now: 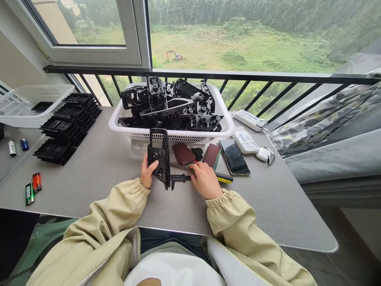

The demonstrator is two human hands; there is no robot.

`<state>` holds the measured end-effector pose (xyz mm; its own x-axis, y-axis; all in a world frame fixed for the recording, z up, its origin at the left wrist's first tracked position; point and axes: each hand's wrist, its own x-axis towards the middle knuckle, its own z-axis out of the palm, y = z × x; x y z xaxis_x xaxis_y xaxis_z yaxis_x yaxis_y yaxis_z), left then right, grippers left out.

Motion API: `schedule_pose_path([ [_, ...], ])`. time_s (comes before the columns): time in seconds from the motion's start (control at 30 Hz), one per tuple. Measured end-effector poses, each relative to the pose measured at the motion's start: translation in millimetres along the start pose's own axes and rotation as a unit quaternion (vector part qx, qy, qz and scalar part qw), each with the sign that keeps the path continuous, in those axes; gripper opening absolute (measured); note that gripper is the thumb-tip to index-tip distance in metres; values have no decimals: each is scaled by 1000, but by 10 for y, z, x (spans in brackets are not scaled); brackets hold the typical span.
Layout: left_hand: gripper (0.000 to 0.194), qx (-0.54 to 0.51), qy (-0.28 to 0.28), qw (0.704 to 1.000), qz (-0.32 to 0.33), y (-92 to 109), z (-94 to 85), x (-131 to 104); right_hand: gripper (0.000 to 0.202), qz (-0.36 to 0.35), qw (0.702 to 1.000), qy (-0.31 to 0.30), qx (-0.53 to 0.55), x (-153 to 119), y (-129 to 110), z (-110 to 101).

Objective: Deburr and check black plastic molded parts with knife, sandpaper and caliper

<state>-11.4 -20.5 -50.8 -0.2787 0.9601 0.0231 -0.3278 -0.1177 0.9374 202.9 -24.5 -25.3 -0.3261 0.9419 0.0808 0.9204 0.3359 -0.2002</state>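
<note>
My left hand point(147, 171) grips a black plastic housing part point(160, 161) by its left side, thumb across its face. The part stands upright, with a rectangular opening at its top. My right hand point(206, 179) is closed over a slim file with a black-and-yellow handle point(224, 178). The file's thin blade points left towards the part, and whether they touch I cannot tell. A dark caliper point(180, 178) lies between the part and my right hand, its right end hidden by the hand. Reddish-brown sanding pads point(183, 154) lie just beyond.
A white basket point(166, 136) heaped with black plastic parts stands at the back. On the right are a phone point(235, 156) and white power strips point(245, 142). Stacked black parts point(70, 123), another white basket point(26, 119) and several batteries point(37, 182) are on the left.
</note>
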Motion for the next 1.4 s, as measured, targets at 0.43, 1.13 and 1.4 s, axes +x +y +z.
schedule_pose_path([
  [0.43, 31, 19, -39, 999, 8, -42, -49, 10, 11, -49, 997, 32, 50, 12, -28, 175],
  [1.13, 35, 40, -83, 996, -12, -13, -11, -33, 36, 148, 969, 123, 155, 146, 133, 153],
  [1.4, 37, 47, -90, 995, -12, -33, -19, -25, 72, 299, 945, 62, 119, 180, 374, 76],
])
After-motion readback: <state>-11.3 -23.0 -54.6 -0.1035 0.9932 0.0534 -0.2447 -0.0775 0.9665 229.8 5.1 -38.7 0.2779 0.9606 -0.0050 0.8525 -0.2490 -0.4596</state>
